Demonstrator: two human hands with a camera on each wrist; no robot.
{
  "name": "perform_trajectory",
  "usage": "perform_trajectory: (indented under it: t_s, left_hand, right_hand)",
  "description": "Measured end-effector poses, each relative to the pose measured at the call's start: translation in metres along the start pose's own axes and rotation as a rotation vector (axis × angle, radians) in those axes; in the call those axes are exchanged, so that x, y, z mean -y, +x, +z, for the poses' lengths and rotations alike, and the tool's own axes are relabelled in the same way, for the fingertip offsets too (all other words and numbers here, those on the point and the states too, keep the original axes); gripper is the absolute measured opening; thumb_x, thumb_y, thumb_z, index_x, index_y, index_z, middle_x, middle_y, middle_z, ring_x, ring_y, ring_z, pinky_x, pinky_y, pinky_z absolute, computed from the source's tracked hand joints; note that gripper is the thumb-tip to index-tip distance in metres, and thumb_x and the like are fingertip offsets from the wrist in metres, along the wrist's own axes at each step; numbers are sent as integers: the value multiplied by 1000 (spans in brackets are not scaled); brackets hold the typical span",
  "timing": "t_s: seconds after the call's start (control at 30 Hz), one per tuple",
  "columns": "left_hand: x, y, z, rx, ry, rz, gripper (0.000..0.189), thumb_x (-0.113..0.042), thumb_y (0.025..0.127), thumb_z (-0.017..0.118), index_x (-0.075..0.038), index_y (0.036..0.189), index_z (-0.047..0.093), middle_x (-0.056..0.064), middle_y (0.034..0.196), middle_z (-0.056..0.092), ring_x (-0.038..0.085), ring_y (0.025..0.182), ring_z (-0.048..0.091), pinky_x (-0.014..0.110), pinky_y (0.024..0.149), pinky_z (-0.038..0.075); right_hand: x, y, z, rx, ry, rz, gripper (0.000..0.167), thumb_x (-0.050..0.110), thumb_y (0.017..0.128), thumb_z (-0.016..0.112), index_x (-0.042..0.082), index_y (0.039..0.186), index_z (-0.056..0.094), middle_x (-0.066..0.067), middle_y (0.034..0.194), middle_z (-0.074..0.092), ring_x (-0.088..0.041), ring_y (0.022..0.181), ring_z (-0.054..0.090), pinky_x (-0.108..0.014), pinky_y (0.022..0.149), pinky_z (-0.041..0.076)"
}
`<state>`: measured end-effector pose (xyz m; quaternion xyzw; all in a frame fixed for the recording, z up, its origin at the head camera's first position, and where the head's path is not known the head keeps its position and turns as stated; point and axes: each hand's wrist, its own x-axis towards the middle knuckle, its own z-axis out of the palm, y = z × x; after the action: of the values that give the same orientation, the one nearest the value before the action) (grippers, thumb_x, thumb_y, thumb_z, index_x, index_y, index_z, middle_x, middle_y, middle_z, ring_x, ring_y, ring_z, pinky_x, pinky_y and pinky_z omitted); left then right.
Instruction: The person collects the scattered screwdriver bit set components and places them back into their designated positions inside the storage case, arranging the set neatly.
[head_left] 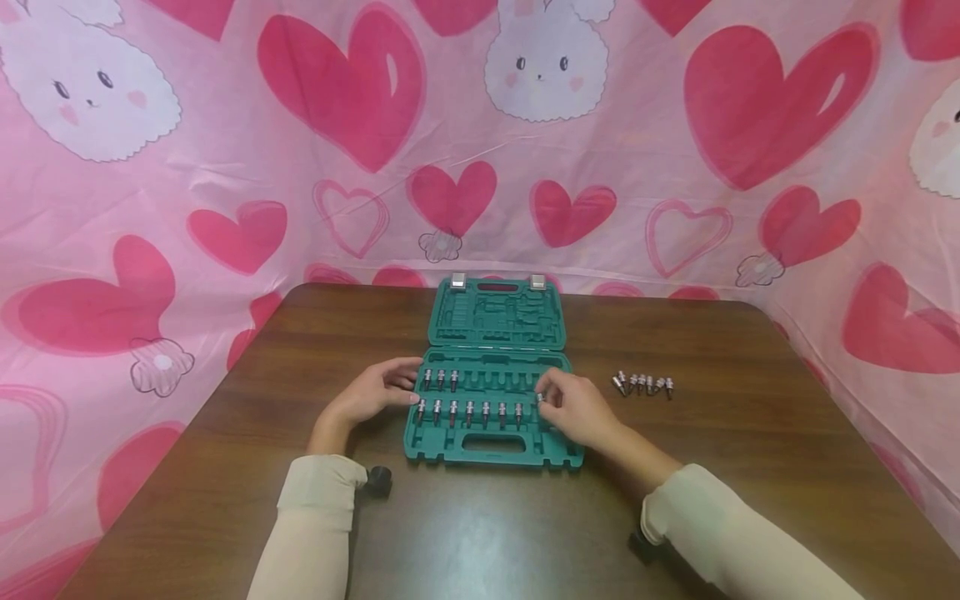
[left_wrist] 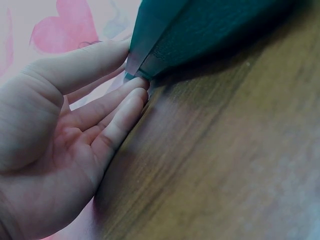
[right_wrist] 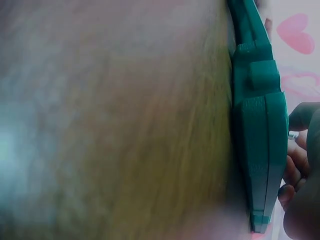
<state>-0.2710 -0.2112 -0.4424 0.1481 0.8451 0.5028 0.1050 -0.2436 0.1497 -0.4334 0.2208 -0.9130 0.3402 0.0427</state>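
Note:
A green tool case point(head_left: 442, 450) lies opened on the table, its lid point(head_left: 497, 312) tilted back. Several silver bit sockets with dark tips point(head_left: 485, 412) stand in the front row of slots, and three more point(head_left: 441, 379) in the back row at left. My right hand point(head_left: 581, 408) pinches a bit socket point(head_left: 539, 398) at the right end of the front row; its metal end point(right_wrist: 293, 135) shows in the right wrist view. With fingers extended, my left hand point(head_left: 375, 392) touches the case's left side; in the left wrist view, fingertips point(left_wrist: 141, 94) meet its lower edge.
Several loose bit sockets point(head_left: 643, 384) lie in a cluster on the brown wooden table point(head_left: 465, 533), right of the case. A pink cloth with hearts and rabbits point(head_left: 450, 108) hangs behind and beside the table.

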Motion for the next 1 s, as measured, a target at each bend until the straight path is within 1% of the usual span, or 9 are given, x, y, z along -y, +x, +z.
perform_trajectory:
  t_s: [0.23, 0.4, 0.6, 0.73, 0.83, 1.0]
  left_hand:
    - [-1, -1, 0, 2, 1, 2, 63, -19, 85, 76, -13, 142, 50, 9, 123, 60, 28, 111, 55, 48, 97, 44]
    - [-1, -1, 0, 3, -1, -2, 63, -20, 85, 76, -14, 142, 49, 8, 123, 60, 27, 112, 55, 48, 98, 44]
    - [-2, 0, 0, 2, -1, -5, 62, -19, 86, 75, -14, 142, 50, 8, 122, 60, 27, 111, 55, 48, 97, 44]
    - [-1, 0, 0, 2, 1, -5, 62, -20, 86, 75, -14, 142, 50, 8, 122, 60, 27, 111, 55, 48, 97, 44]
    - [0, 1, 0, 2, 4, -6, 62, -21, 86, 76, -14, 142, 50, 8, 122, 60, 27, 111, 56, 49, 98, 44]
    - [2, 0, 0, 5, 0, -2, 62, -21, 86, 75, -14, 142, 50, 9, 123, 60, 29, 112, 55, 50, 98, 43]
  right_hand:
    - [2, 1, 1, 40, 20, 15, 16, 10, 82, 68, 14, 97, 63, 6, 68, 53, -12, 60, 50, -31, 55, 44]
    - [1, 3, 2, 82, 33, 20, 13, 12, 85, 71, 15, 96, 65, 6, 66, 53, -13, 60, 50, -31, 54, 44]
    - [-1, 8, 1, 128, 53, 49, 7, 17, 88, 72, 18, 90, 66, 6, 67, 57, -13, 59, 51, -31, 52, 44]
    - [-2, 10, -1, 142, 50, 32, 7, 15, 88, 72, 18, 86, 66, 6, 66, 56, -13, 59, 51, -30, 53, 44]
    - [-3, 11, -2, 150, 46, 4, 7, 14, 87, 72, 17, 84, 67, 6, 65, 55, -12, 58, 50, -30, 53, 43]
    - [-5, 13, -4, 171, 27, -10, 8, 17, 89, 72, 18, 82, 68, 7, 64, 54, -12, 59, 50, -30, 54, 43]
